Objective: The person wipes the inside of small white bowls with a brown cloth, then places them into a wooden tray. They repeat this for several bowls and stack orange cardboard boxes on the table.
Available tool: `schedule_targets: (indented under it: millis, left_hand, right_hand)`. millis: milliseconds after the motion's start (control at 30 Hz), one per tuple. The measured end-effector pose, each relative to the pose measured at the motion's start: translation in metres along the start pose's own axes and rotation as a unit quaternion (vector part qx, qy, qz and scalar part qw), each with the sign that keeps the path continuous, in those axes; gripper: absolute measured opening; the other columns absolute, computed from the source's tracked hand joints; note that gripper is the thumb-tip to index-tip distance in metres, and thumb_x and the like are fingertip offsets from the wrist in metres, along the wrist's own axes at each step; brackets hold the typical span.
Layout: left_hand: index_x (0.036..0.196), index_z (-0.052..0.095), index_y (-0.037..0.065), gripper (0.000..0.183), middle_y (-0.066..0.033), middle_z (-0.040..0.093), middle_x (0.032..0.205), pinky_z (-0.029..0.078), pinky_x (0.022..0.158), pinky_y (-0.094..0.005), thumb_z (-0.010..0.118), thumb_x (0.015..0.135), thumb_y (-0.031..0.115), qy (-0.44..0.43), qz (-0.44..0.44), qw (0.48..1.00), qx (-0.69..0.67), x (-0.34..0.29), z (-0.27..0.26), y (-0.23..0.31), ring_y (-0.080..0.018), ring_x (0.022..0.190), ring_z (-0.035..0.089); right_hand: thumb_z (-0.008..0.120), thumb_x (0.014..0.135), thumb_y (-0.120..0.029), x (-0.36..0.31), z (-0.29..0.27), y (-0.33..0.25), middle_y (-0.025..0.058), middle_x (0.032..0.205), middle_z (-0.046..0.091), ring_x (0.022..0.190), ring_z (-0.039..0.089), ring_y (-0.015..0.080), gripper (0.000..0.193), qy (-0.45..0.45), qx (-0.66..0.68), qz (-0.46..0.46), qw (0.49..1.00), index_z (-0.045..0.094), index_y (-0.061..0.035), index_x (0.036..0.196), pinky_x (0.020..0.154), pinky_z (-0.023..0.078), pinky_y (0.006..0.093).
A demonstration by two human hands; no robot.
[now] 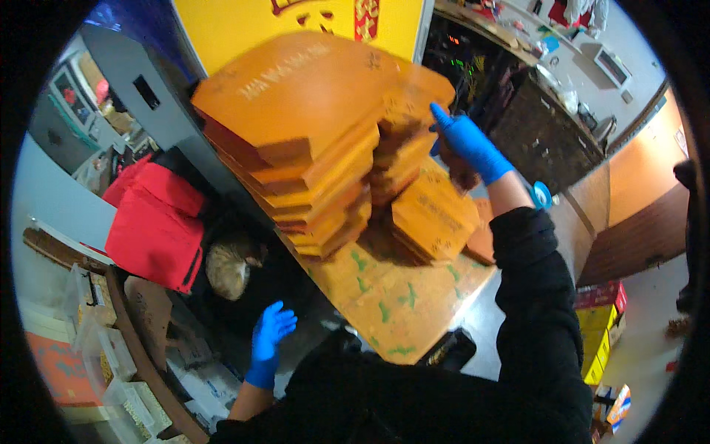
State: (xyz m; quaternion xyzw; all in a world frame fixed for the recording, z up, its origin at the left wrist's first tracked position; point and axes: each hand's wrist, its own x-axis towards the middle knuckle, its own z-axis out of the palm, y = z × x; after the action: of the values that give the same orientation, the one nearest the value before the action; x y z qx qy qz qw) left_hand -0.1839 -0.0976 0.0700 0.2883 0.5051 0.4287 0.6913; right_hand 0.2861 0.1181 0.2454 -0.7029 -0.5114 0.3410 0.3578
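A tall stack of flat orange cardboard boxes (318,89) with angled corners stands on the table (384,314). To its right is another stack of orange boxes (425,89), and a lower pile of smaller orange boxes (436,214) sits nearer me. My right hand (473,144), in a blue glove, is at the right edge of the second stack. Its index finger stretches toward the box side; the other fingers are partly hidden, above something brown and blurred. My left hand (272,340), also blue-gloved, hangs left of the table, fingers apart and holding nothing.
A cat (231,265) lies left of the table, beside a red bag (159,226). Clear plastic bins (137,407) line the lower left. A dark cabinet (543,133) stands at the back right, and yellow cartons (597,333) are at the right.
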Motion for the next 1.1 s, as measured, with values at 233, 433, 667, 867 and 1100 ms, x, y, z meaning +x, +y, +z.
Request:
schedule_targets:
  millis: [233, 433, 667, 867, 1100]
  left_hand:
    - [0.124, 0.044, 0.003, 0.039, -0.0137, 0.058, 0.104, 0.046, 0.082, -0.0327, 0.047, 0.088, 0.019, -0.053, -0.068, 0.996, 0.019, 0.005, 0.014, -0.023, -0.0232, 0.092, 0.059]
    - [0.116, 0.051, 0.001, 0.031, -0.0124, 0.060, 0.101, 0.048, 0.079, -0.0298, 0.049, 0.089, 0.016, -0.102, -0.104, 0.985, 0.089, 0.005, 0.040, -0.033, -0.0208, 0.090, 0.060]
    - [0.112, 0.054, 0.004, 0.031, -0.0104, 0.061, 0.097, 0.048, 0.078, -0.0290, 0.050, 0.090, 0.025, -0.124, -0.146, 0.958, 0.214, 0.046, 0.062, -0.041, -0.0181, 0.087, 0.060]
    - [0.116, 0.048, 0.006, 0.044, -0.0117, 0.060, 0.100, 0.049, 0.075, -0.0330, 0.057, 0.085, 0.035, -0.185, -0.194, 0.938, 0.221, 0.147, 0.172, -0.073, -0.0218, 0.091, 0.059]
    - [0.130, 0.032, 0.005, 0.064, -0.0203, 0.042, 0.124, 0.049, 0.081, -0.0433, 0.064, 0.080, 0.030, -0.113, -0.259, 0.945, 0.162, 0.196, 0.288, -0.088, -0.0323, 0.101, 0.054]
  right_hand:
    - [0.051, 0.083, -0.053, -0.097, -0.027, 0.155, 0.0087, 0.076, 0.064, 0.067, 0.056, 0.0221, 0.053, -0.032, -0.117, 0.190, 0.974, 0.066, -0.0021, 0.084, 0.068, 0.046, 0.0336]
    - [0.066, 0.077, -0.039, -0.126, 0.088, 0.297, 0.0104, 0.102, 0.063, 0.090, 0.060, 0.0198, 0.054, 0.123, 0.243, 0.206, 0.940, 0.056, 0.0039, 0.109, 0.077, 0.046, 0.0309]
    - [0.067, 0.078, -0.032, -0.132, 0.087, 0.271, 0.0120, 0.087, 0.064, 0.075, 0.060, 0.0177, 0.040, 0.234, 0.256, 0.145, 0.927, 0.059, 0.0051, 0.092, 0.065, 0.047, 0.0290]
    - [0.064, 0.078, -0.038, -0.121, 0.015, 0.232, 0.0058, 0.064, 0.054, 0.055, 0.050, 0.0171, 0.033, 0.151, 0.513, 0.231, 0.813, 0.060, -0.0066, 0.086, 0.044, 0.039, 0.0287]
    - [0.055, 0.086, -0.036, -0.186, -0.006, 0.253, 0.0109, 0.106, 0.056, 0.094, 0.054, 0.0259, 0.044, 0.244, 0.619, 0.175, 0.725, 0.049, -0.0049, 0.118, 0.079, 0.047, 0.0400]
